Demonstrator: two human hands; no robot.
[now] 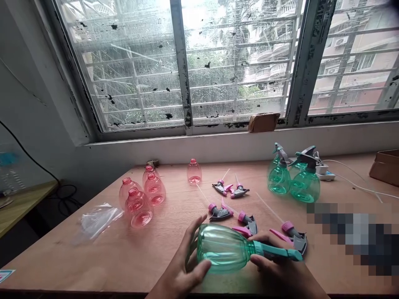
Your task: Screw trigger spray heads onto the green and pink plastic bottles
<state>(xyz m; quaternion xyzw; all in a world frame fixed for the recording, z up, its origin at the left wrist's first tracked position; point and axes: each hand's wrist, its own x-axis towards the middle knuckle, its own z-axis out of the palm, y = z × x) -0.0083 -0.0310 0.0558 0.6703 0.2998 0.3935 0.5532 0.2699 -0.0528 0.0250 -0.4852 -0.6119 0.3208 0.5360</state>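
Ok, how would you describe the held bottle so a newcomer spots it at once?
Below the big window, find the brown table. Toward its near edge, the right hand grips a green spray bottle by its neck, with the left hand at its base. It lies sideways, while the other green bottles stand upright at the back right.

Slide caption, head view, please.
Left hand and right hand hold a green spray bottle sideways; loose spray heads and pink bottles beyond.

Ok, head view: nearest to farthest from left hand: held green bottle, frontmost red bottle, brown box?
1. Held green bottle: against left hand, on its right.
2. Frontmost red bottle: left, farther back.
3. Brown box: far right, back.
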